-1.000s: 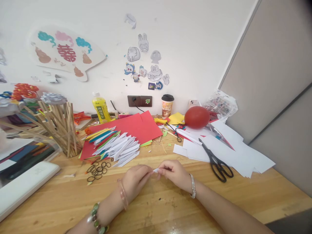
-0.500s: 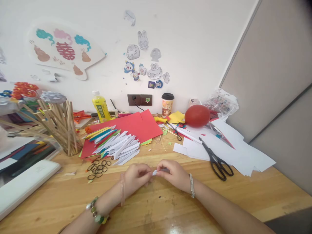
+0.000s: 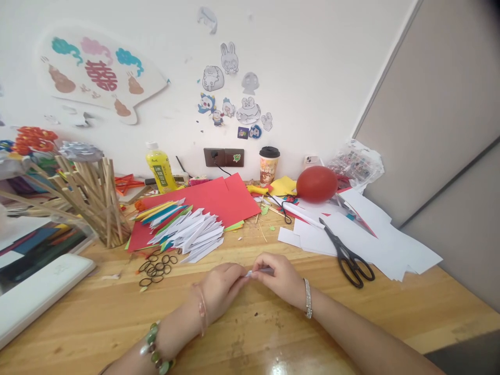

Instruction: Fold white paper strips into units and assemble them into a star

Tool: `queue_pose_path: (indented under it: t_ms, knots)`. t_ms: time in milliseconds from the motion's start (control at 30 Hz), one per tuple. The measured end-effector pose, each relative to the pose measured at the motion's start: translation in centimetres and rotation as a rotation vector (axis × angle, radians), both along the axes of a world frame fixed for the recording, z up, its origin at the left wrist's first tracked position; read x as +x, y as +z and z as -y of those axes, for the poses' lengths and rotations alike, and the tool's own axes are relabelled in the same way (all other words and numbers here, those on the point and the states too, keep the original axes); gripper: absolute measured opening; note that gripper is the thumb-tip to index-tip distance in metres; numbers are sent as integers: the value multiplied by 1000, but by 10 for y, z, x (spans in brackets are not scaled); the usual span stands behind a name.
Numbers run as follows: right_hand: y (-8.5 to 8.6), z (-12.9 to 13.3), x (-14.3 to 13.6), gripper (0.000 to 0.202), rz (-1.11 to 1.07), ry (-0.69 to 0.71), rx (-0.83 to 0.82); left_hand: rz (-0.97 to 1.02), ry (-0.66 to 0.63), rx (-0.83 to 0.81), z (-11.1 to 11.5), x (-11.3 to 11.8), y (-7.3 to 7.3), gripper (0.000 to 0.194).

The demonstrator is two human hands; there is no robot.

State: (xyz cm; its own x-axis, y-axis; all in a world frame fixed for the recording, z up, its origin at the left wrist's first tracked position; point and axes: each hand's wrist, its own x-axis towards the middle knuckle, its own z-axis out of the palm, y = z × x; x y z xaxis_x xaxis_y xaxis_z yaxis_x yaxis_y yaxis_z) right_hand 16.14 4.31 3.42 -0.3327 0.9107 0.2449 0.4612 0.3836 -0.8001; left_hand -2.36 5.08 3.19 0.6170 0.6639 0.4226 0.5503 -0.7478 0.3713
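Note:
A small folded strip of white paper (image 3: 249, 273) is pinched between my two hands just above the wooden table (image 3: 219, 344). My left hand (image 3: 225, 284) is closed on its left end, the fingers lying together over it. With thumb and forefinger my right hand (image 3: 275, 276) grips the other end, and a bit of the paper shows behind those fingers. Most of the strip is hidden by the fingers. Beyond my hands lies a pile of folded white paper pieces (image 3: 197, 234), with coloured ones at its left. Several black rubber bands (image 3: 156, 268) lie left of my left hand.
Black scissors (image 3: 347, 255) rest on white paper sheets (image 3: 375, 250) at the right. Red paper (image 3: 230, 200) lies under the folded pile. A yellow bottle (image 3: 161, 169), a paper cup (image 3: 269, 166) and a red balloon (image 3: 316, 184) stand along the wall. Wooden sticks (image 3: 94, 198) fill a container at the left.
My left hand has turned so that its back faces up more, its fingers straighter over the paper. My right hand keeps its pinch almost in place. The view has shifted slightly.

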Motion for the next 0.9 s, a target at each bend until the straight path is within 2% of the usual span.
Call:
queue_pose_path:
  t_ms: [133, 433, 600, 667, 800, 900]
  knots:
    - [0, 0, 0, 17, -67, 20, 11, -15, 17, 22, 1, 0, 1, 31]
    - [3, 1, 0, 13, 213, 33, 265, -37, -31, 11, 5, 3, 9, 25]
    - [2, 2, 0, 18, 274, 115, 413, -55, -66, -8, 3, 2, 5, 27]
    - [2, 1, 2, 17, 275, 108, 387, -65, -31, 10, 1, 1, 1, 29]
    - [4, -2, 7, 16, 242, 83, 193, -102, 123, 61, -3, -2, -4, 30]
    - [3, -3, 7, 17, 202, 79, 108, -168, 108, 82, -4, -5, -4, 25]
